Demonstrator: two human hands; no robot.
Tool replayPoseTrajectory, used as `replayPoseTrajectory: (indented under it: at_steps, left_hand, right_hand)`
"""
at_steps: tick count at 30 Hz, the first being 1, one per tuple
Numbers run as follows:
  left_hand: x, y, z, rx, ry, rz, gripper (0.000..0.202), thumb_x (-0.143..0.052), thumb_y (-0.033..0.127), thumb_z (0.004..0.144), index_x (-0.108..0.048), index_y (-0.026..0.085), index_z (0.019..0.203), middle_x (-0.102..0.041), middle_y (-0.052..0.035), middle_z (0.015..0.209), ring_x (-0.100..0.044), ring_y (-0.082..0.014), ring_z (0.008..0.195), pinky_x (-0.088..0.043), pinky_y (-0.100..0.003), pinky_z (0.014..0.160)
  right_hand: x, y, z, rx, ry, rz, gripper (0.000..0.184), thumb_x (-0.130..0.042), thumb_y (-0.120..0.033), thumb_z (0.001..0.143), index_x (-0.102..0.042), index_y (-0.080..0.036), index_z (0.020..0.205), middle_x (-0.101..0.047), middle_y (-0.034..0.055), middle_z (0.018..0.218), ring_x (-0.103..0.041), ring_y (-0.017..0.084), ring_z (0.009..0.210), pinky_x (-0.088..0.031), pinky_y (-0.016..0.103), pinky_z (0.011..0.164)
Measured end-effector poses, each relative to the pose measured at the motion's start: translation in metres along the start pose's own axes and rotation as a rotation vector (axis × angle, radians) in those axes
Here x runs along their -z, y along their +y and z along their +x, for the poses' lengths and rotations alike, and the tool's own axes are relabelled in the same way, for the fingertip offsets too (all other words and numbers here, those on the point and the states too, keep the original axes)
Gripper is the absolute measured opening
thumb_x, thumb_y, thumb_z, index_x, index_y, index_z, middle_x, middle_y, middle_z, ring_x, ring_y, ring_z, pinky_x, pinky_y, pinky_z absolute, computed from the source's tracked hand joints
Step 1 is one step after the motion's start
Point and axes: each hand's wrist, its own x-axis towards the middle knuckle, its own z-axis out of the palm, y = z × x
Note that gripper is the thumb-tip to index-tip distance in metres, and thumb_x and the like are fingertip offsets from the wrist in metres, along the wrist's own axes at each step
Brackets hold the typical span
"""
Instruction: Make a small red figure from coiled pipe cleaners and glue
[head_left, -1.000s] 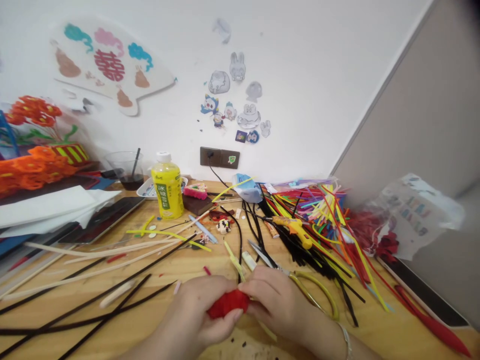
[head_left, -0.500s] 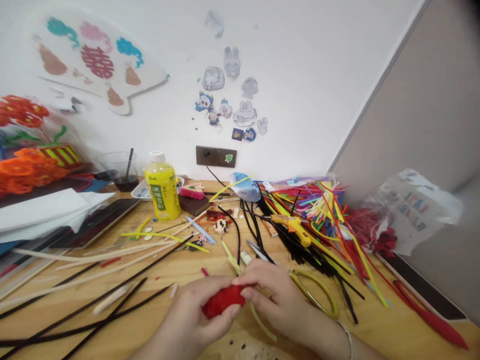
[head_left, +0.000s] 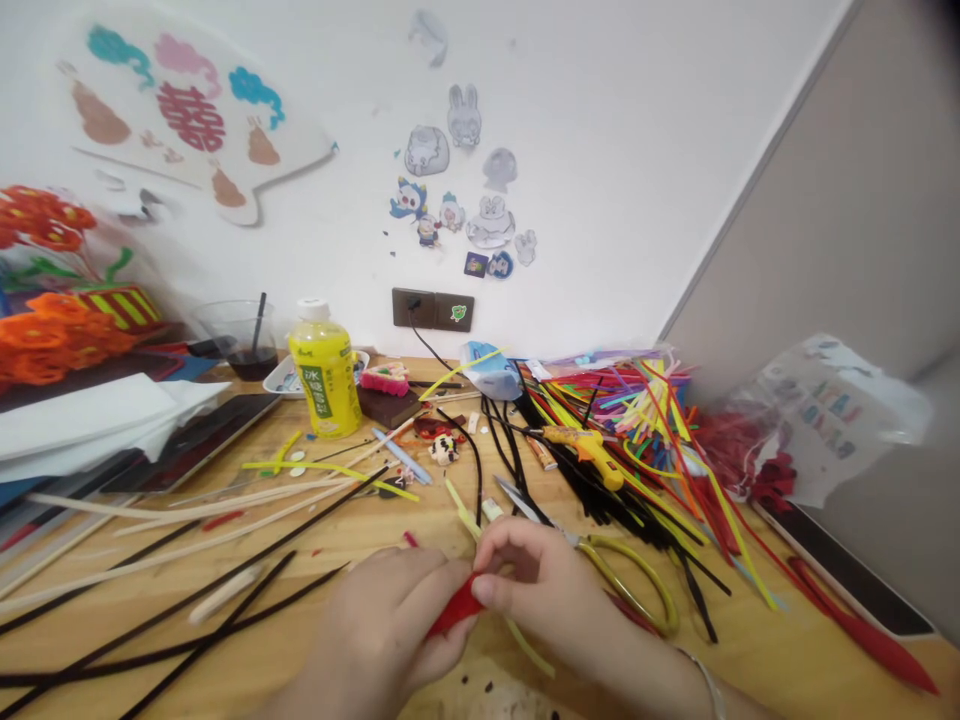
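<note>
My left hand (head_left: pixel 390 620) is wrapped round a red fuzzy piece (head_left: pixel 454 606), which looks like wound pipe cleaner; most of it is hidden by the fingers. At its right end, the thumb and fingers of my right hand (head_left: pixel 536 580) pinch the same piece. A pale yellow strip (head_left: pixel 529 650) runs on the table under my hands. Just beyond my right hand lie scissors (head_left: pixel 600 543) with yellow handles, their blades pointing away to the left.
Black pipe cleaners (head_left: pixel 225 590) and cream ones (head_left: pixel 247 497) spread across the left. A yellow drink bottle (head_left: pixel 330 385) stands at the back. On the right lie a yellow glue gun (head_left: pixel 589 455) and a heap of coloured pipe cleaners (head_left: pixel 645 400), beside a plastic bag (head_left: pixel 832 420).
My left hand has turned over the red piece, its fingers now covering more of it. The right hand stays at the piece's right end, its fingers more curled.
</note>
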Motion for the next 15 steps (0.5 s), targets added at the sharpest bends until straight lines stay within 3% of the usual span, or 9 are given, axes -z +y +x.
replayPoseTrajectory:
  at_steps: [7,10,15]
  left_hand:
    - [0.002,0.001,0.003,-0.030,0.019,0.089,0.011,-0.053,0.027,0.077,-0.064,0.023,0.078,-0.071,-0.0041,0.064,-0.065,-0.0191,0.055,-0.047,-0.028,0.051]
    - [0.004,-0.001,0.003,-0.083,0.080,0.098,0.008,-0.054,0.024,0.078,-0.061,0.021,0.078,-0.070,-0.0031,0.064,-0.063,-0.0178,0.054,-0.046,-0.028,0.052]
    - [0.015,0.001,0.009,-0.185,0.174,0.130,0.015,-0.047,0.024,0.084,-0.057,0.020,0.074,-0.066,0.0005,0.058,-0.058,-0.0133,0.048,-0.042,-0.025,0.048]
  right_hand:
    - [-0.009,0.003,0.002,-0.171,0.045,0.254,0.028,-0.075,-0.030,0.058,-0.054,-0.016,0.069,-0.055,-0.0035,0.064,-0.052,0.009,0.060,-0.041,0.022,0.060]
    - [-0.011,0.003,0.001,-0.140,0.047,0.248,0.027,-0.073,-0.031,0.061,-0.053,-0.016,0.071,-0.054,-0.0038,0.065,-0.051,0.008,0.059,-0.041,0.020,0.058]
    - [-0.011,0.007,-0.003,-0.076,-0.100,0.191,0.027,-0.061,-0.040,0.075,-0.053,-0.015,0.077,-0.053,-0.0032,0.061,-0.052,0.008,0.051,-0.044,0.022,0.053]
